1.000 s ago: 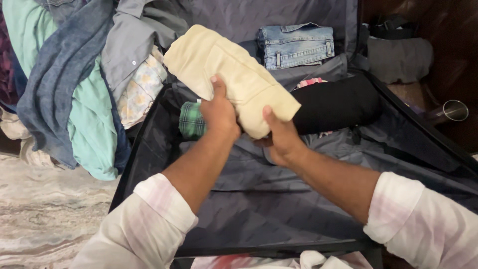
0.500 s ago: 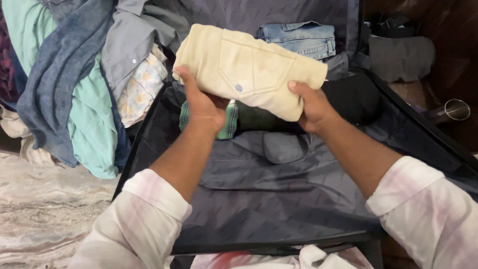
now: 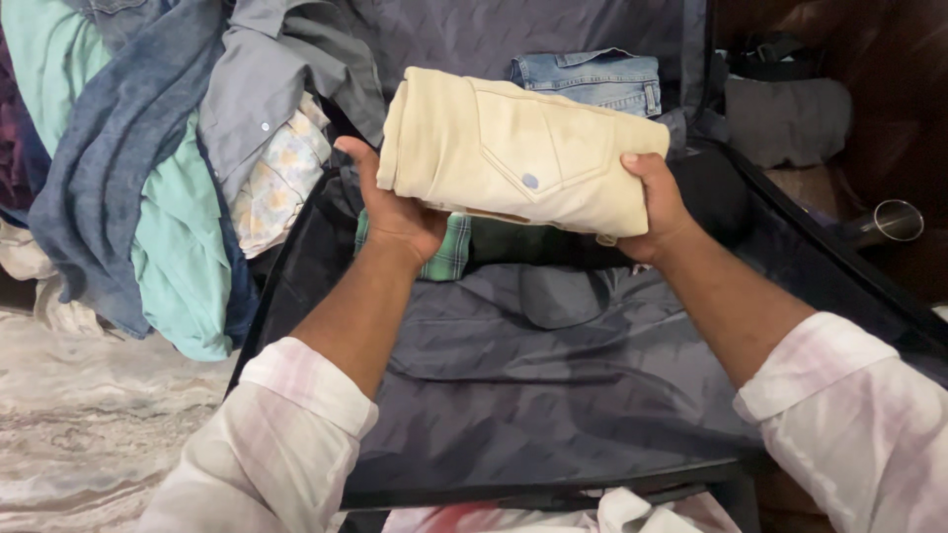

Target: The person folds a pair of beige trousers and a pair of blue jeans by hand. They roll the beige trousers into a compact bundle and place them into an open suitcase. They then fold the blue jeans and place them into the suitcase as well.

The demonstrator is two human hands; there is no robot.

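I hold a rolled cream-coloured pair of trousers (image 3: 513,153) with a buttoned back pocket, level above an open dark suitcase (image 3: 553,375). My left hand (image 3: 395,212) grips its left end from below. My right hand (image 3: 657,207) clasps its right end. Under the roll lie a green checked garment (image 3: 449,252) and a black rolled garment (image 3: 711,188), partly hidden. Folded blue jeans (image 3: 588,84) rest in the far half of the suitcase.
A heap of clothes (image 3: 148,148) in blue denim, mint green, grey and floral print lies left of the suitcase on a patterned bedspread (image 3: 89,415). A grey bag (image 3: 790,118) and a metal cup (image 3: 894,222) sit at the right.
The cream roll has turned from slanted to level, pocket side up, and moved slightly right. My hands shifted from its near end to grip one end each.
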